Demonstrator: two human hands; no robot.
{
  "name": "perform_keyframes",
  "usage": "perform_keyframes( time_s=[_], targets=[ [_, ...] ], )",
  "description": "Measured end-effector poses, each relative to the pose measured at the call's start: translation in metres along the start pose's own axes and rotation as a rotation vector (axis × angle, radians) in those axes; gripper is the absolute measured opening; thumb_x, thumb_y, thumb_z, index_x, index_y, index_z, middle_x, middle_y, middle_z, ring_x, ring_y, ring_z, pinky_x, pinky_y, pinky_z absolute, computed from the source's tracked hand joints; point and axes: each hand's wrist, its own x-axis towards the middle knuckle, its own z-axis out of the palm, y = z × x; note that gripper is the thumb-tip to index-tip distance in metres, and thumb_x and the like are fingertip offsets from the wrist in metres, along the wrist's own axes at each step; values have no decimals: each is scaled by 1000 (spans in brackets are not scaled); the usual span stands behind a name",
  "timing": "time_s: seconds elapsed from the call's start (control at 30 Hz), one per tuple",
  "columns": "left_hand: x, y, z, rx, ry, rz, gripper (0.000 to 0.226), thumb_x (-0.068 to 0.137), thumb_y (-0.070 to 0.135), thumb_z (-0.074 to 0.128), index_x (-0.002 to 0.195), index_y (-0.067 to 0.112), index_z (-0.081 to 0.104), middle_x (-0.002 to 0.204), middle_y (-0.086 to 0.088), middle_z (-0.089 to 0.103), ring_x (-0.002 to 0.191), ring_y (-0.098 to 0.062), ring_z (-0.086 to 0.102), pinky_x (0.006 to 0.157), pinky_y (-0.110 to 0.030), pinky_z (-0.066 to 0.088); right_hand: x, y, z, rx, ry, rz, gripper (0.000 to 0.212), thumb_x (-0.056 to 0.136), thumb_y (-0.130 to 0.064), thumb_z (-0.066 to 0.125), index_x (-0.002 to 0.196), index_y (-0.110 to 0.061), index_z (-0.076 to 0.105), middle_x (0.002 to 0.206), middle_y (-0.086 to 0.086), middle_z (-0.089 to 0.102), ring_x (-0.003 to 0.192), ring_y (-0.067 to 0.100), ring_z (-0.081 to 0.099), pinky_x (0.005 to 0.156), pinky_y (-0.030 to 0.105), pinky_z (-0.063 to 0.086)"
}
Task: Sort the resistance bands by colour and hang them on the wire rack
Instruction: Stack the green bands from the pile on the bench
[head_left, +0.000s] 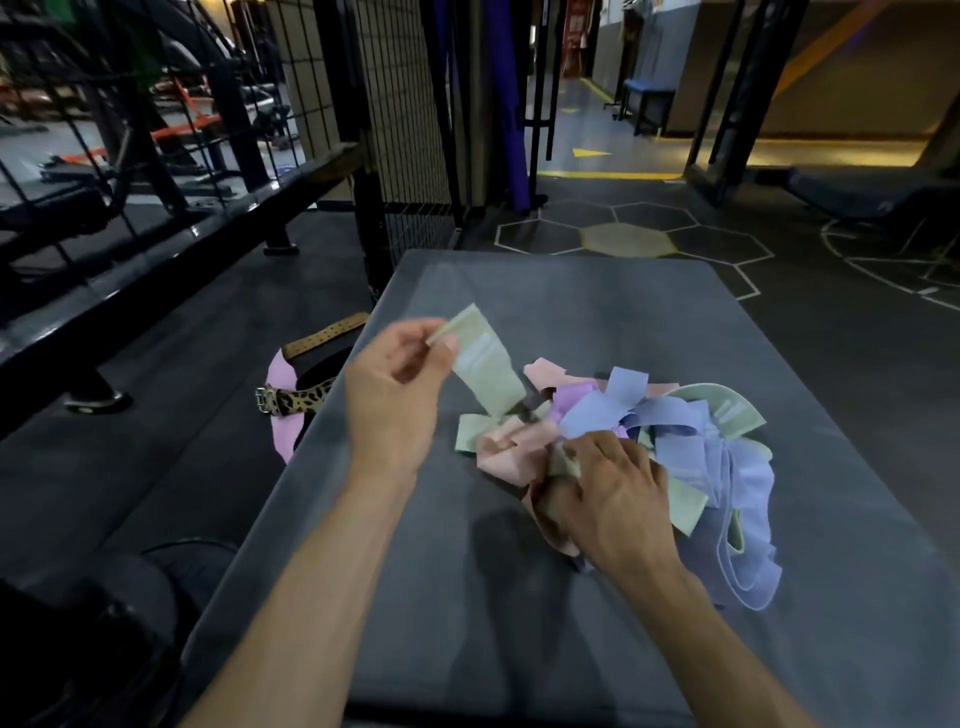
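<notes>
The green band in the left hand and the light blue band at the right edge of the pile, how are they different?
1. The green band is pale green; the light blue band is lilac-blue.
2. The green band is lifted and pulled up at a slant; the blue one lies slack on the grey mat.
3. The left hand pinches the green band's end; no hand holds the blue one.
Both are flat, wide bands from the same tangled pile.

Left hand (395, 395) pinching, right hand (613, 499) clenched
</notes>
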Motion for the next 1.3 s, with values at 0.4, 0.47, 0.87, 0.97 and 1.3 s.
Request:
perform_keyframes(
  time_s=[0.4,0.47,0.87,0.97,1.3],
  targets=[
    [-10,65,-44,-107,-122,99,13,84,26,73,94,18,75,79,-2,75,63,-14,65,48,-25,52,-32,-65,-33,1181,-248,-183,37,99,-38,52,135,-34,54,131,-21,62,127,1,54,107,32,46],
    [-10,55,-48,-81,-118,32,9,87,22,73,94,17,76,79,-1,75,64,-12,65,49,-25,52,-36,-74,-29,1308,-411,-177,36,99,-36,51,130,-22,61,126,-4,69,124,13,60,109,41,46],
    [18,-21,-139,-170,441,-302,3,98,12,63,99,13,66,103,-12,72,87,-25,70,60,-28,58,-20,-51,-3,1085,-924,20,19,89,-4,72,108,-3,65,86,9,73,69,26,72,66,36,60],
    [17,-31,-162,-47,384,-334,6,99,12,61,105,10,61,107,-13,71,85,-25,70,63,-30,60,-9,-48,-4,1147,-739,197,24,88,-2,73,109,1,64,82,14,70,58,22,69,47,27,55],
    [-8,-51,-207,709,-293,-454,31,86,-4,63,101,23,66,68,2,64,62,-20,61,69,-39,56,6,-50,-13,1236,-164,262,13,95,7,59,105,1,64,80,0,72,52,-2,65,48,11,49]
  ],
)
